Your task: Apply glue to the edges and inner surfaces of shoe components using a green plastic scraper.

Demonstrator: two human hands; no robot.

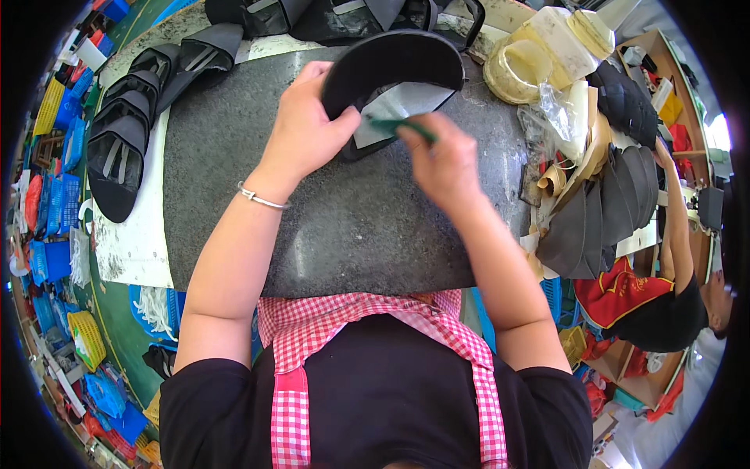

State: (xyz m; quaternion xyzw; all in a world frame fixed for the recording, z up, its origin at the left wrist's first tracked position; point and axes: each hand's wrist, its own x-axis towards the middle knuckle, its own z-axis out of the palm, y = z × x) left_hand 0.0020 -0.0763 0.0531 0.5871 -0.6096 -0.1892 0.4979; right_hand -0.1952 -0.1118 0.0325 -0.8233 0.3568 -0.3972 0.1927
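Note:
Over the dark grey work mat [328,227], my left hand [306,129] grips a black slipper [391,66] by its left side, thumb at the front. The slipper is tilted so that a pale grey surface [414,102] inside it shows. My right hand [445,160] is closed around the handle of a slim green tool [387,125], probably a brush. Its tip reaches the pale surface near my left thumb. Motion smears the right hand and the tool's end, so the tip's shape is unclear.
Similar black slippers [121,156] line the table's left and far edges. At the far right stand a cut-open yellowed jar [517,72] and a plastic bottle [551,43]. Grey sole-shaped pieces [566,238] are stacked nearby. A co-worker in black and red [652,301] reaches in from the right.

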